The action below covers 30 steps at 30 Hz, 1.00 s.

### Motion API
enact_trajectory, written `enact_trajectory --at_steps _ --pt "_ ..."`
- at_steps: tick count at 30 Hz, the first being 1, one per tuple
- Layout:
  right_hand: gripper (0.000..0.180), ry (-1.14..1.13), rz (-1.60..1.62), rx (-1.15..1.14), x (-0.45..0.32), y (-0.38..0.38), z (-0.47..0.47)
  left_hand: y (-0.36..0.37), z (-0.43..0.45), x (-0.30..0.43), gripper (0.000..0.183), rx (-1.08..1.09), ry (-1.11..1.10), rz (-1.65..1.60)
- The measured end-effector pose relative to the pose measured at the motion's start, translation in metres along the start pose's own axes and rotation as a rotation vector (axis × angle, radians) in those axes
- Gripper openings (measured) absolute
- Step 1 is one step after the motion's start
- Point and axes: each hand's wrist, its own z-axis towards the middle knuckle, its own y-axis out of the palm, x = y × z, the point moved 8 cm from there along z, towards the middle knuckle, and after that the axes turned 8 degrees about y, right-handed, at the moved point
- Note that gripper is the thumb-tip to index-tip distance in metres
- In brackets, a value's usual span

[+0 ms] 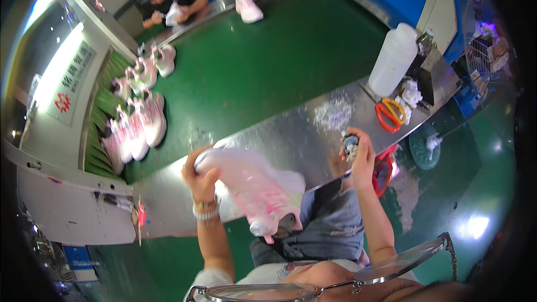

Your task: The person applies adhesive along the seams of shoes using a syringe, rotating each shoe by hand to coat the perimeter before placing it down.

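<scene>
My left hand (204, 175) grips a pink and white sneaker (260, 188) by its toe end. The shoe hangs tilted over the metal ledge and my lap, with its ankle opening towards me. In my right hand (361, 155) is a small wadded thing (350, 146), dark and pale in colour; the fingers hide too much to name it exactly. That hand is above the front edge of the ledge. Close beyond it lies a patch of white crumbs (334, 113) on the metal.
A green conveyor belt (260, 67) runs beyond the metal ledge (289, 147). Several pink sneakers (142, 121) line its left side; another sneaker (248, 6) stands at the far end. Scissors (390, 114) and a white plastic bottle (393, 61) are at right. A co-worker (174, 2) holds a shoe.
</scene>
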Motion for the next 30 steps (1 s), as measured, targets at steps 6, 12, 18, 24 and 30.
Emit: enact_trajectory --at_steps 6,12,18,24,30 --pt "0.045 -0.220 0.509 -0.559 -0.108 0.049 -0.068 0.121 0.048 0.075 0.056 -0.578 0.480 -0.327" --pt "0.036 -0.221 0.496 -0.612 -0.131 0.060 -0.079 0.134 0.047 0.078 0.054 -0.663 0.519 -0.292" --pt "0.050 -0.094 0.639 -0.522 -0.121 0.055 -0.080 0.145 0.046 0.089 0.059 -0.757 0.538 -0.224" --pt "0.047 -0.185 0.481 -0.582 -0.118 0.045 -0.075 0.146 0.052 0.076 0.061 -0.747 0.531 -0.259" --pt "0.045 -0.244 0.443 -0.587 -0.087 0.041 -0.075 0.137 0.057 0.056 0.068 -0.716 0.447 -0.298"
